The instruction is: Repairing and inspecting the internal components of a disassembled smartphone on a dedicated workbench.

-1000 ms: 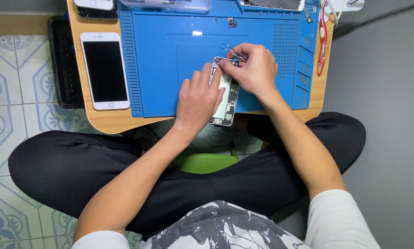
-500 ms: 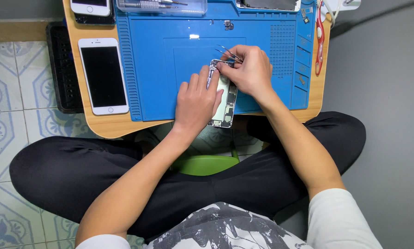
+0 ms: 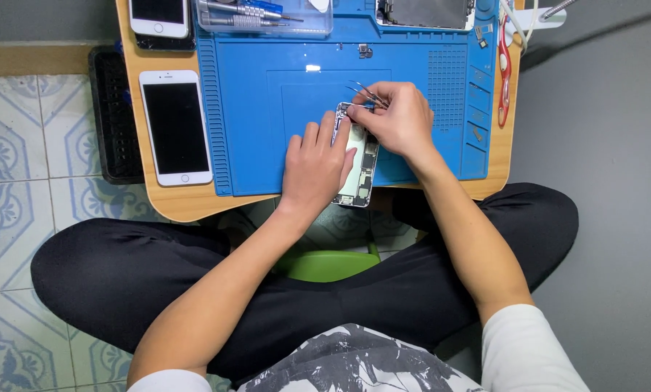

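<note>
An opened phone body [image 3: 360, 168] with its inner parts showing lies on the blue work mat [image 3: 267, 131], hanging a little over the table's near edge. My left hand [image 3: 314, 168] lies flat over its left side and pins it down. My right hand [image 3: 398, 120] grips metal tweezers [image 3: 365, 92] whose tips reach the top end of the phone body.
A white phone [image 3: 175, 127] lies face up on the wooden table [image 3: 187, 203] left of the mat; another white phone [image 3: 158, 16] is above it. A clear tray of screwdrivers [image 3: 264, 16], a phone screen part [image 3: 425, 13] and red-handled scissors [image 3: 505, 72] sit along the far and right edges.
The view has shifted slightly. My right hand with the tweezers has stayed at the phone's top end, moving only a little; my left hand still presses on the phone.
</note>
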